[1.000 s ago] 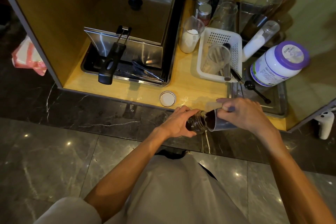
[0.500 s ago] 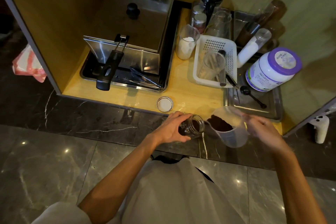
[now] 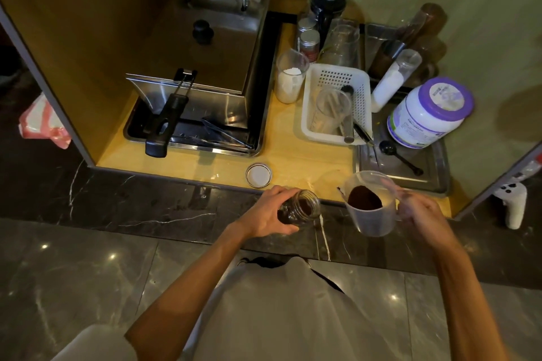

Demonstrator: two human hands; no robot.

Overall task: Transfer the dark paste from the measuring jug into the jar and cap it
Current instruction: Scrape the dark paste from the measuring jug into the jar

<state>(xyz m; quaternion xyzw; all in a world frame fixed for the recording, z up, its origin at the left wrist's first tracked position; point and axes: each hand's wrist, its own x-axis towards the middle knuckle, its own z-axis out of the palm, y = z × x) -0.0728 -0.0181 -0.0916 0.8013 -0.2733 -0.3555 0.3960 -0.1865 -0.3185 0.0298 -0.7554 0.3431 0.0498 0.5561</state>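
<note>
My left hand (image 3: 265,212) grips a small glass jar (image 3: 302,209), tilted with its open mouth toward the right and dark paste inside. My right hand (image 3: 422,212) holds the handle of a clear plastic measuring jug (image 3: 374,215), now nearly upright, with dark paste (image 3: 363,201) clinging to its inner wall. Jug and jar are apart, a short gap between them, both held in the air just in front of the counter's edge. The jar's round lid (image 3: 258,175) lies white side up on the yellow counter, just beyond the jar.
A steel fryer with a black-handled basket (image 3: 164,123) fills the counter's left. A white perforated basket (image 3: 337,105) holds a clear cup. A steel tray (image 3: 401,161) on the right carries a black scoop and a purple-lidded white tub (image 3: 428,114). Bottles and cups stand behind.
The jug was tipped against the jar's mouth a second ago; my right hand has since drawn it away to the right and turned it upright. The jar stays in my left hand.
</note>
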